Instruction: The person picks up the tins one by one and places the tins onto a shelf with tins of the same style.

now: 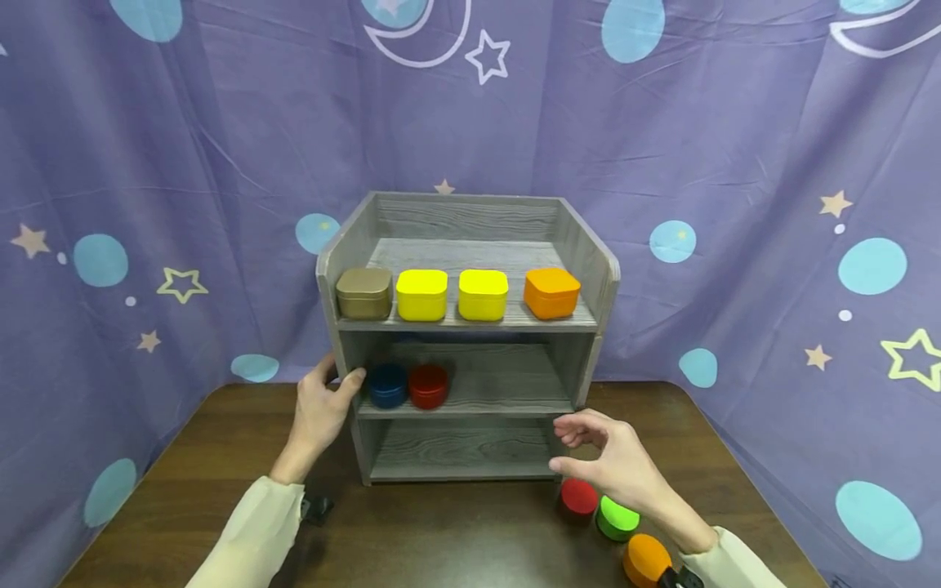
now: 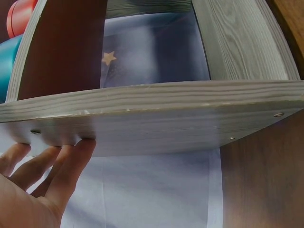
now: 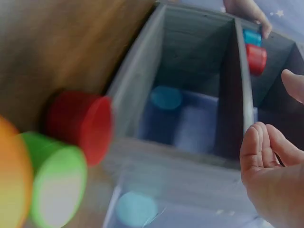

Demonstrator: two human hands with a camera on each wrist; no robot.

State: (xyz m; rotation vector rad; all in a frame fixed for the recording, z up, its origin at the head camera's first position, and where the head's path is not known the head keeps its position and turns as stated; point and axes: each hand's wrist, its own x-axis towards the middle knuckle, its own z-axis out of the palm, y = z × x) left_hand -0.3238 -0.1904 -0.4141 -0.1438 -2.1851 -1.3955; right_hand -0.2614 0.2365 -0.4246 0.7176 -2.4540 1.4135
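A grey wooden shelf unit [image 1: 470, 472] stands on the table. My left hand [image 1: 323, 406] holds its left side panel, fingertips against the outer face and thumb over the front edge. On the middle level, near that thumb, sit a blue round tin [image 1: 388, 386] and a red round tin [image 1: 429, 386]. My right hand [image 1: 613, 457] hovers by the lower right front of the unit, thumb and fingers apart, holding nothing. Below it on the table, a red round tin [image 1: 579, 498], a green round tin [image 1: 617, 518] and an orange round tin [image 1: 647, 560] form a slanting row.
Along the top level's front stand a bronze square tin [image 1: 364, 294], two yellow square tins [image 1: 422, 295] and an orange square tin [image 1: 551, 293]. Patterned purple cloth [image 1: 470, 122] hangs behind the brown table [image 1: 441, 539] and along both sides.
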